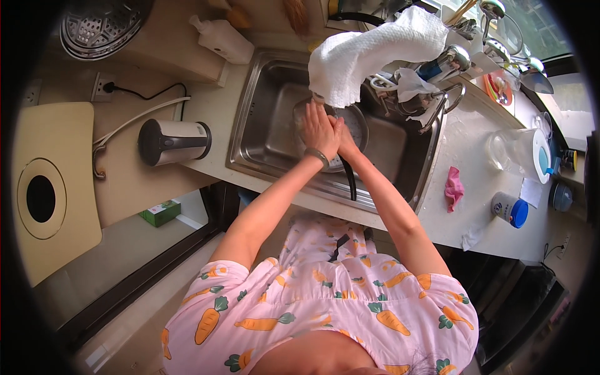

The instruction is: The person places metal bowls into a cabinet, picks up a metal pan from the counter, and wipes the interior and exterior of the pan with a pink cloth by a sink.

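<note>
My left hand (320, 129), with a bangle at its wrist, lies against my right hand (345, 136) over a steel double-basin sink (267, 110). The fingertips of the left hand reach up to the faucet's spout (318, 98), whose upper part is hidden by a white towel (375, 54). Both palms face each other and neither hand shows an object in it. Below them a round pan (358, 129) sits in the sink, its black handle (349, 180) pointing towards me over the sink's front edge. The fingers of the right hand are partly covered by the left.
A white pump bottle (225, 42) and an electric kettle (173, 142) stand left of the sink. On the right counter are a pink cloth (453, 189), a blue-lidded tub (510, 209) and a clear pitcher (520, 152). Ladles (536, 80) hang behind.
</note>
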The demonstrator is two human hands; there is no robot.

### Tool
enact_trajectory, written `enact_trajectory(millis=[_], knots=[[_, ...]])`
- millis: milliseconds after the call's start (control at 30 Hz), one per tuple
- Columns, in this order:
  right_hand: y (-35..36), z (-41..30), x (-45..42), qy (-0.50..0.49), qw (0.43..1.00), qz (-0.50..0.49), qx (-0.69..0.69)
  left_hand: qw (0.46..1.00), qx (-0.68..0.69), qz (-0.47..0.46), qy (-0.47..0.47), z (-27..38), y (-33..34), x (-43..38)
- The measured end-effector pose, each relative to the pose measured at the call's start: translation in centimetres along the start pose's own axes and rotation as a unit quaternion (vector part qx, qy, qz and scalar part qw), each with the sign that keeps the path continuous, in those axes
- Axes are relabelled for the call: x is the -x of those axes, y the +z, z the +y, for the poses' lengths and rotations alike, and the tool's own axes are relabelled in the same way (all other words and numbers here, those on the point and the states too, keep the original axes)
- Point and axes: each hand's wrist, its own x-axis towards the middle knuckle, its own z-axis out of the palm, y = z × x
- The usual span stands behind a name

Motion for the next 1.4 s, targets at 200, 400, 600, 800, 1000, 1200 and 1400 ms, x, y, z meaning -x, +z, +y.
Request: enact_trajectory(millis=[200, 400, 600, 800, 1000, 1200, 1400], knots=[[0.6, -3.9, 1.1, 0.018, 0.996, -0.082, 0.028, 0.936, 0.167, -0.295, -0.096, -10.7, 0.6, -9.9], [0.4, 0.2, -0.8, 0.003, 0.998, 0.056, 0.029, 0.987, 0.098, -0.128, 0.01, -1.2, 0.5, -1.9], [3.2, 3.8, -7.1, 0.071, 0.995, -0.02, 0.066, 0.835, 0.392, -0.184, -0.341, -2.8, -1.7, 3.8], [2.7, 6.9, -9.8, -0.059, 0.983, -0.109, 0.138, 0.51, 0.706, -0.196, -0.45, -0.9, -0.1, 0.2], [-2.4, -10.3, 0.5, -0.037, 0.997, -0.059, 0.033, 0.352, 0.824, -0.115, -0.429, -4.4, -0.2, -2.4], [-6.0, -5.2, 8.0, 0.132, 0.974, 0.152, -0.104, -0.018, 0.868, -0.17, -0.466, -4.8, -4.4, -1.3], [-10.6, -0.4, 13.7, 0.201, 0.952, 0.218, -0.081, -0.045, 0.813, -0.233, -0.531, -6.2, -9.1, 4.9]])
